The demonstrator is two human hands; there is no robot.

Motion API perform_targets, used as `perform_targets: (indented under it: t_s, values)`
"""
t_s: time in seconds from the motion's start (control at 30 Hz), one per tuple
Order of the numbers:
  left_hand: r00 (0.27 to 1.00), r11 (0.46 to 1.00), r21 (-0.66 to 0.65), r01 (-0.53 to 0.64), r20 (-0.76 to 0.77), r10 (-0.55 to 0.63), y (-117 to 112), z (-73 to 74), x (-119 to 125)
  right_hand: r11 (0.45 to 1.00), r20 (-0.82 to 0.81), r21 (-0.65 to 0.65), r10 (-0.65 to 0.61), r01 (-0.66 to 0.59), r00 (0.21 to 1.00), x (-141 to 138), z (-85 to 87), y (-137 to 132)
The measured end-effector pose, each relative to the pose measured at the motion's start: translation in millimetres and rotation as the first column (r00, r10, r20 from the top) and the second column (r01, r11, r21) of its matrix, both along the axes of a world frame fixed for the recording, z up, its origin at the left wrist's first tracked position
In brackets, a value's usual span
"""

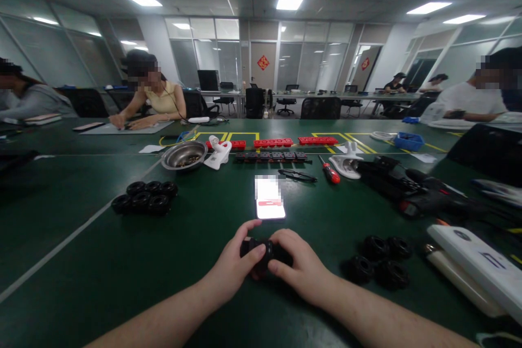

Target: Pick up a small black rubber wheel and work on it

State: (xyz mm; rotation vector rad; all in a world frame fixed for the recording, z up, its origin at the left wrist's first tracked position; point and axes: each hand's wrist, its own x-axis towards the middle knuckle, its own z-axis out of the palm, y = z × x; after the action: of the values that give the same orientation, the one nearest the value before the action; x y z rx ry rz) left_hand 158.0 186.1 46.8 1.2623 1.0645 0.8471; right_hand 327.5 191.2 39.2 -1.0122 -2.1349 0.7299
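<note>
My left hand (233, 260) and my right hand (302, 262) meet at the table's near middle, both closed around a small black wheel-like part (267, 253). Fingers cover much of it, so its exact shape is hidden. Just beyond my fingertips lies a phone (269, 211) with a bright screen. A cluster of black toy wheels (142, 199) sits to the left. More black wheels (392, 273) are grouped to the right of my right hand.
Farther back are a metal bowl (173, 162) with small parts, red plastic strips (273, 143), a black strip (271, 157), pliers (299, 175) and a red screwdriver (332, 175). At right lie a black tool (432, 196) and a white device (477, 255). Other people sit across the table.
</note>
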Motion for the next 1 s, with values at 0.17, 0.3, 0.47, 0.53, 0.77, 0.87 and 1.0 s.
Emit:
perform_targets:
  t_s: [0.17,0.3,0.47,0.53,0.77,0.87,1.0]
  values:
    - [0.999,0.999,-0.051,-0.004,-0.035,0.002,2.2,4.0,-1.2,1.0,-0.04,-0.009,0.029,-0.03,0.999,-2.5,4.9,-3.8]
    - [1.0,0.999,-0.049,-0.011,-0.02,0.011,1.1,5.0,-2.9,0.998,-0.026,-0.001,0.055,-0.055,0.998,-2.9,7.0,-7.6]
    - [1.0,1.0,-0.025,-0.018,0.0,0.018,-2.4,5.3,-1.6,1.0,-0.013,-0.001,0.007,-0.007,1.0,-0.1,1.6,-1.5]
    - [1.0,0.999,-0.032,-0.015,0.006,0.015,-2.2,4.9,-0.9,1.0,-0.012,0.009,-0.004,0.005,1.0,0.0,0.8,0.5]
    - [1.0,0.998,-0.061,0.0,0.003,0.0,0.4,4.1,-1.8,0.997,-0.029,0.08,0.023,-0.02,0.999,-1.8,7.4,-9.4]
    - [1.0,1.0,-0.026,-0.01,-0.006,0.01,-0.9,5.3,-1.5,0.997,-0.003,0.074,0.016,-0.015,1.0,-1.3,6.8,-11.1]
    - [1.0,0.999,-0.017,-0.031,-0.003,0.031,-1.4,5.7,0.2,1.0,-0.011,0.024,-0.016,0.016,1.0,-0.2,2.4,-3.8]
